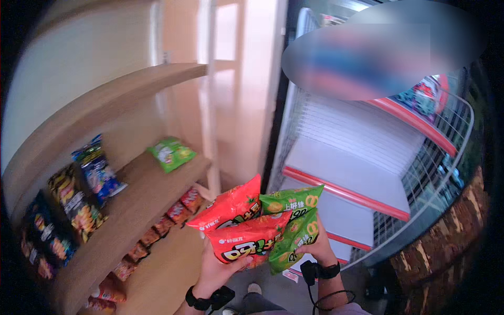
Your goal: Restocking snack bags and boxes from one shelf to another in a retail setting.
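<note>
My left hand grips two red snack bags, one behind the other. The front red bag has my thumb pressed on its lower edge, and the rear red bag leans out to the upper left. In my right hand are two green snack bags bearing ring-shaped pictures. My thumb lies across the front green bag; the other green bag sits behind it. Red and green bags touch in the middle, held up in front of my body. Black straps with cables circle both wrists.
To the left stands a wooden shelf unit with a green bag, a blue bag and darker chip bags. Several red-orange bags line its lower level. At right is a white wire rack with red-edged shelves; a wood-patterned surface lies beyond.
</note>
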Demonstrator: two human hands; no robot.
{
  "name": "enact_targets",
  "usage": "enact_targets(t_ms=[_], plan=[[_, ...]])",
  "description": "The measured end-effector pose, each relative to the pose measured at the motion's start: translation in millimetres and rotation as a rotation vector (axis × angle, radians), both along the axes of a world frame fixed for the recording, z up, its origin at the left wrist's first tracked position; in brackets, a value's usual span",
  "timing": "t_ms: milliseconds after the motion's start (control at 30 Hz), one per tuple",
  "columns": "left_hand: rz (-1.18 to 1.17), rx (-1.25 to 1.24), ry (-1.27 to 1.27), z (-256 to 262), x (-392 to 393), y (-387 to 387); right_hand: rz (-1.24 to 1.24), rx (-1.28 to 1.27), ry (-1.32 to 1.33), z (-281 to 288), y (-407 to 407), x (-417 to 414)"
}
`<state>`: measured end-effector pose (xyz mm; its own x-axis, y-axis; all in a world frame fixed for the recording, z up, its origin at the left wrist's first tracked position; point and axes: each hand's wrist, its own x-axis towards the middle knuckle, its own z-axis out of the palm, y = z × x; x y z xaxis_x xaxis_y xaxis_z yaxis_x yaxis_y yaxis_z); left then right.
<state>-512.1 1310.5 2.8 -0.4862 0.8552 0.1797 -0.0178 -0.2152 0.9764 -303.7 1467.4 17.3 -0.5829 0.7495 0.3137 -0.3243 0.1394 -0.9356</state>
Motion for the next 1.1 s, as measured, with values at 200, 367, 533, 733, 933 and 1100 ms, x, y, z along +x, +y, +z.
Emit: enact_targets(t_ms=[200,367,533,733,933,1100], plan=[[-0.292,0.243,0.163,48,45,102,-0.264,0.055,0.077,32,28,80],[-0.746,0.202,0.139,99,74,236,-0.391,0.024,0.092,81,106,129],[-0.856,0.008,0.181,143,87,353,-0.354,0.015,0.077,114,206,146],[-0.712,-0.061,0.125,113,84,478,-0.348,-0.067,0.154,93,332,154],[-0.681,-0.013,0.065,94,71,550,-0.474,0.027,0.102,43,435,148],[-0.734,-0.011,0.139,73,53,592,-0.523,0.222,-0.042,15,475,134]])
